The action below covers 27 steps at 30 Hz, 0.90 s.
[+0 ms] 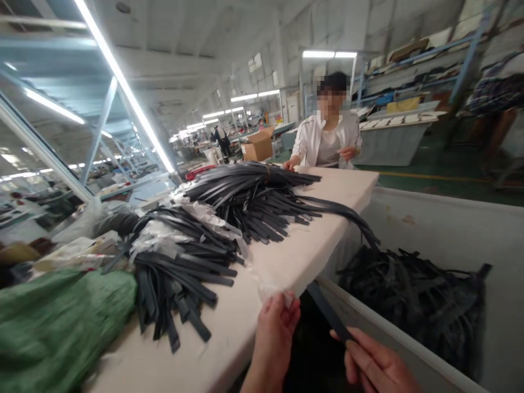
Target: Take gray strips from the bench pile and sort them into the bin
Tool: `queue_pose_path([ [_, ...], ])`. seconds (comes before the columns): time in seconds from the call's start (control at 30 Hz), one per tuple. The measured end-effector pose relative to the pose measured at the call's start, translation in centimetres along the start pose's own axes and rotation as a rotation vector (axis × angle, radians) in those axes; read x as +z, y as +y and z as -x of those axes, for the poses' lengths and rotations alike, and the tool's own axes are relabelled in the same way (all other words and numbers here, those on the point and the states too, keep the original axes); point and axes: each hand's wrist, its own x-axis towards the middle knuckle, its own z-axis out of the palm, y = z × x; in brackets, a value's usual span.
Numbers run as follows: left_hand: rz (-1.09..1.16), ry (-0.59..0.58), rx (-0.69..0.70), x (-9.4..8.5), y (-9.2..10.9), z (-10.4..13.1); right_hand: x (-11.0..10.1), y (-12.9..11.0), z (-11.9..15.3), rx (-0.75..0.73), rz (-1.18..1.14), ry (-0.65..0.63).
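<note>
My left hand [279,327] is at the table's near edge, its fingers pinched on a thin piece of clear plastic film [264,286]. Lower right, my right hand [376,357] grips a flat dark strap [325,308] between thumb and fingers. The strap slants up and left toward the table edge. On the pale table [229,327] lie piles of similar dark straps, a nearer pile [180,278] and a farther bundle [245,185], with white plastic wrapping [164,237] among them. Several straps [347,210] hang over the right edge.
A large pale bin [442,204] stands right of the table, with many dark straps [409,295] inside. Green sacking [65,322] covers the table's left corner. A person in a white jacket [305,139] is at the far end, one hand near the bundle. A cardboard box [257,144] stands behind.
</note>
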Motion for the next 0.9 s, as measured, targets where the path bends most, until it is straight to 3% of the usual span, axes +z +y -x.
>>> queue_pose_path([
  [0.2, 0.015, 0.008, -0.046, 0.3, 0.6, 0.8, 1.0, -2.7, 1.6, -0.285, 0.307, -0.011],
  [0.37, -0.033, -0.030, -0.065, 0.6, 0.3, 1.2, 1.4, -2.4, 1.9, -0.339, 0.389, 0.036],
  [0.47, -0.020, 0.025, -0.068, 0.7, 0.6, 1.1, 1.1, -2.1, 2.2, -0.387, 0.401, 0.087],
  [0.6, -0.004, 0.076, -0.059, 0.7, 0.8, 0.8, 1.1, -1.5, 2.4, -0.373, 0.420, 0.079],
  [0.9, -0.082, -0.020, -0.095, -0.1, -0.8, 1.2, 2.5, -1.4, 0.6, -0.304, 0.401, 0.034],
])
